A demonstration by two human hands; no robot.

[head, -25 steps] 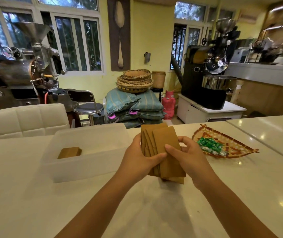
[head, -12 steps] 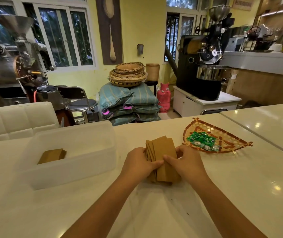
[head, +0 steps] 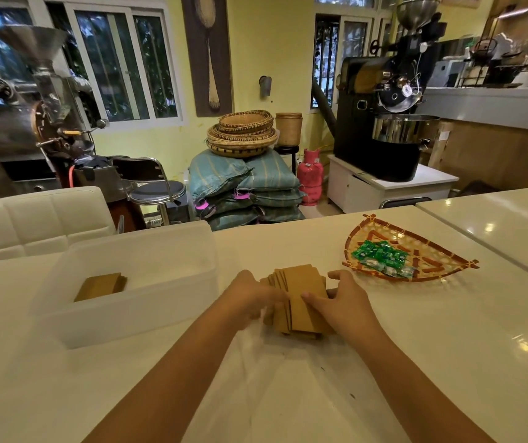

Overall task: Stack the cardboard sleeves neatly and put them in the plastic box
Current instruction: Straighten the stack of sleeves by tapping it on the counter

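Observation:
A fanned bundle of brown cardboard sleeves (head: 299, 294) rests with its lower edge on the white table. My left hand (head: 249, 297) grips the bundle's left side and my right hand (head: 341, 300) grips its right side, thumb across the front sleeve. To the left stands the translucent plastic box (head: 147, 310), open on top. A small stack of sleeves (head: 101, 285) lies inside it at the left end.
A woven tray (head: 432, 251) holding green wrapped candies (head: 381, 259) sits to the right of my hands. A white padded chair back (head: 32, 219) rises behind the box. A second table top (head: 512, 225) adjoins at the right.
Both hands have brought the sleeve bundle down from above the table until it rests on the surface. The bundle has become less upright and is held lower.

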